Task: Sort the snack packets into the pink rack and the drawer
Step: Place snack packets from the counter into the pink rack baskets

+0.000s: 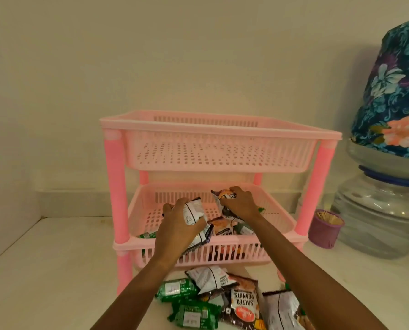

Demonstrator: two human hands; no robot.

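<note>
**Both hands in the lower basket, a packet in each**

Near the centre of the frame, the person's left hand [179,225] has its fingers curled tight round a white foil snack packet [192,211]. Just to the right, the right hand [240,204] is closed over a dark brown peanut packet [223,206]. Both packets are held above the lower basket [222,242] of the pink slotted plastic rack [220,139], where a few packets already lie near the front edge.

From where I stand, the tidy way is to bring each packet down until it rests on the basket floor, then loosen the fingers. I would lay them flat toward the back, where the slotted floor shows, not on the heap at the front. The wrists should stay low, under the upper basket.

The white packet stands almost on end, its long axis running up and down the frame, with its dark crimped end pointing to the upper right. The brown one leans from upper left to lower right, with its crimped end at the upper left.

At the bottom of the frame more packets wait on the pale desk [56,270], among them two green packets [175,288] and a brown SALTED PEANUTS packet [244,306]. That one lies lengthwise up the frame, and its print is upside down to the wearer. No drawer is in view.
</note>
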